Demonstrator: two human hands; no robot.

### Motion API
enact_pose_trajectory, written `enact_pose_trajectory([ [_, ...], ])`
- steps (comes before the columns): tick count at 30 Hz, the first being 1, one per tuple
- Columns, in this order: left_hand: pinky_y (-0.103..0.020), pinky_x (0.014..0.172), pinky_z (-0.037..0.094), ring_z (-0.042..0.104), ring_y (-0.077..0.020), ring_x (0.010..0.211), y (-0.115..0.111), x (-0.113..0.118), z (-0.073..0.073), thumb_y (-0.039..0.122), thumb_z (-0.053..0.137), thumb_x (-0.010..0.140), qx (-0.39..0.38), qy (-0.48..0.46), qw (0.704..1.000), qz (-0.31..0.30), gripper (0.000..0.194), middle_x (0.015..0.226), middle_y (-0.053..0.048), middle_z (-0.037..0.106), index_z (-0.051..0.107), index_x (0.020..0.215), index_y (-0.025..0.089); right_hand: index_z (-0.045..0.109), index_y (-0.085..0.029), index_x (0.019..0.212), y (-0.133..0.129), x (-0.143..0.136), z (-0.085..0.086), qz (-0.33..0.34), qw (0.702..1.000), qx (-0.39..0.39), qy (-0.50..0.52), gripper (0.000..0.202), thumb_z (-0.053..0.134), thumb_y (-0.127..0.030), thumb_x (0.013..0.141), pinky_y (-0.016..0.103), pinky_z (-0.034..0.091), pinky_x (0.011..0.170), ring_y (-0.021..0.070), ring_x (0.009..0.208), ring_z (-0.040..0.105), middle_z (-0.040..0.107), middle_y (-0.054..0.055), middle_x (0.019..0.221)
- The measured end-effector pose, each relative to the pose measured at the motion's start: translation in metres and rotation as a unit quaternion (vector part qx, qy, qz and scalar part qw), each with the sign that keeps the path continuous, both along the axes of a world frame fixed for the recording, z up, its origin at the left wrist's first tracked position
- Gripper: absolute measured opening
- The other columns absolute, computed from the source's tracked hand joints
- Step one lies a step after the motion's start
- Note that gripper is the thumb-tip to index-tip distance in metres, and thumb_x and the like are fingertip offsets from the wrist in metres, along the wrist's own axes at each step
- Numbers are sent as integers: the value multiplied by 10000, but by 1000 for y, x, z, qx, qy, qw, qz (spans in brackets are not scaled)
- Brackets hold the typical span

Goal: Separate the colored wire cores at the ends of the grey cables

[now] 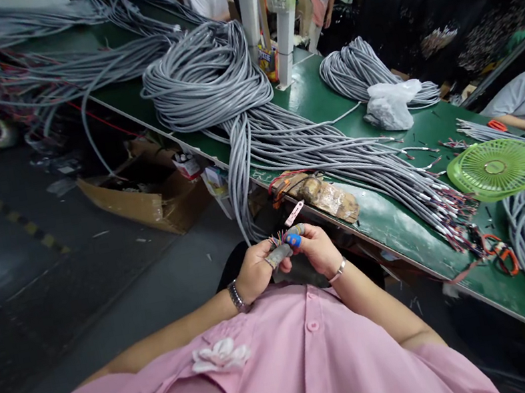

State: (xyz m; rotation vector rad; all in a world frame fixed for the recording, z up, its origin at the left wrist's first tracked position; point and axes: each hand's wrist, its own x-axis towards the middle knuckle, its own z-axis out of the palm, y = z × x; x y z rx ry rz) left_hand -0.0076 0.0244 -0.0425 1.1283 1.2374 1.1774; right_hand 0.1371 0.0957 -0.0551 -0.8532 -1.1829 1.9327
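Close in front of my pink shirt, my two hands meet at the end of a grey cable whose thin coloured wires (279,239) fan out. My left hand (257,270) is closed on the cable end, its thumb wrapped in grey tape. Pinched against the same wires is my right hand (319,249), with tape on one finger and a blue cover on another. Just beyond them, a pale pink tool (294,213) lies by the table edge, near a taped brown bundle (330,198). A grey cable loop (242,180) hangs down from the table behind my hands.
The green table (401,233) carries a big cable coil (206,78), a green fan cover (495,167), a plastic bag (391,104) and orange-handled scissors (502,254). A cardboard box (151,196) stands on the floor at left. Other people work across the table.
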Motion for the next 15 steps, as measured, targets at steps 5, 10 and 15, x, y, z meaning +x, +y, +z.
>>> enact_pose_trajectory([
  [5,-256,577,443,576,-145,549,2,0,0,327,563,840,2,-5,1000,-14,255,593,-40,648,652,682,148,681,-161,809,1,1,2,17,1000,-7,-1,205,761,-315,701,242,413,581,101,568,521,636,6,690],
  [10,-254,566,435,576,-145,546,2,0,0,347,566,841,-1,6,1000,-11,277,586,-45,651,656,672,147,666,-160,746,2,0,3,-1,1000,-4,-6,176,767,-289,682,239,405,570,104,563,512,623,3,668],
  [15,-256,544,431,587,-147,536,3,-1,0,367,564,849,-9,-8,1000,15,291,597,-52,660,656,688,143,660,-166,730,1,-1,0,-28,1000,-2,-2,140,755,-261,689,224,383,549,92,557,478,593,-13,645],
])
